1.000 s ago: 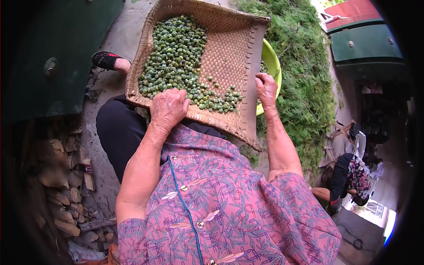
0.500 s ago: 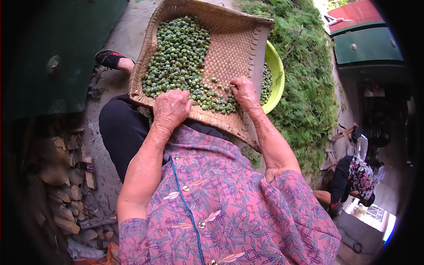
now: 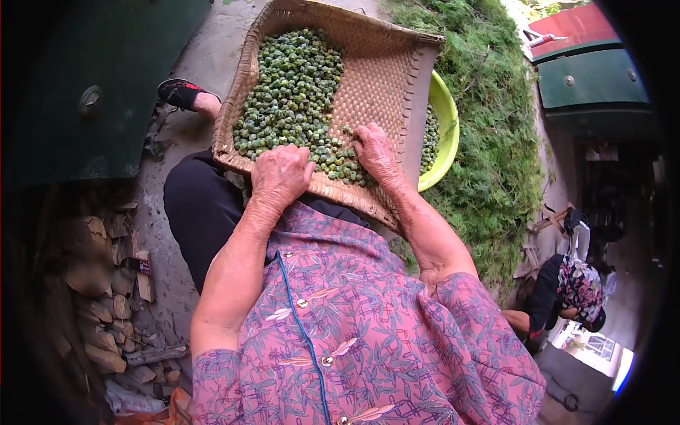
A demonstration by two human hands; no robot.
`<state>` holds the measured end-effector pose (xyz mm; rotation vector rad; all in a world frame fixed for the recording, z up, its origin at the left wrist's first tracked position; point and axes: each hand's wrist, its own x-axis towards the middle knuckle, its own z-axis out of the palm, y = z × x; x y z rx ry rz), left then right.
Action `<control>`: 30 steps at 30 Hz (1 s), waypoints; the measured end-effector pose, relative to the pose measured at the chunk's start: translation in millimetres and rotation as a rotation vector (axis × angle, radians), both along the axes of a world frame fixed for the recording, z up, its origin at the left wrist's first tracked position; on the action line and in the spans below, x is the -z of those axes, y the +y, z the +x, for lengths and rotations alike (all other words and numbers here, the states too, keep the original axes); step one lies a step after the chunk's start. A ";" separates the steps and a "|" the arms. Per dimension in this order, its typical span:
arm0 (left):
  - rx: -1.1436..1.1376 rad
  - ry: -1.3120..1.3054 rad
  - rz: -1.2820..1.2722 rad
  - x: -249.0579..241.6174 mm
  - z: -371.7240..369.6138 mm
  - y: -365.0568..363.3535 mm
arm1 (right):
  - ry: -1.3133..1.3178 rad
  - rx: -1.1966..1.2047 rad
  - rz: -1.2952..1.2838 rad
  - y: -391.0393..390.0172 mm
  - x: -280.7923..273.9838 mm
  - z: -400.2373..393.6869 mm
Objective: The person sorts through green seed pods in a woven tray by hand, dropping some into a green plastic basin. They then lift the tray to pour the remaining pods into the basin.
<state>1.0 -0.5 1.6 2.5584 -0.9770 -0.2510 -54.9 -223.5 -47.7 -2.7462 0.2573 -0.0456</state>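
A woven basket tray [image 3: 379, 78] with one open side lies over my lap, tilted in the view. Small round green cones or berries [image 3: 290, 92] are heaped along its left part and thin out toward the near side. My left hand [image 3: 281, 173] is closed over the near rim, fingers curled inside beside the heap. Inside the tray, my right hand [image 3: 377, 152] has its fingers bent at the right edge of the scattered green pieces. Whatever its fingertips hold is hidden. A yellow-green basin [image 3: 445, 131] holding more green pieces shows beyond the tray's right edge.
Cut green branches [image 3: 489, 142] cover the ground to the right. Split firewood [image 3: 106, 333] is piled at lower left beside a dark green panel [image 3: 78, 85]. Another person [image 3: 577, 287] bends over at far right. A shoe [image 3: 183, 93] shows left of the tray.
My right hand has moved left over the tray toward the heap, and the loose pieces there lie closer together. My left hand stays on the rim. The view has shifted slightly.
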 end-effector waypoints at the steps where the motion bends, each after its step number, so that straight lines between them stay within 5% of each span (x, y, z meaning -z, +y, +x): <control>1: -0.003 0.000 -0.011 0.6 0.3 0.1 | -0.050 0.039 0.067 -1.9 3.7 0.9; 30: 0.008 -0.009 -0.045 -0.5 0.1 0.2 | -0.186 0.033 0.201 -0.7 15.3 37.5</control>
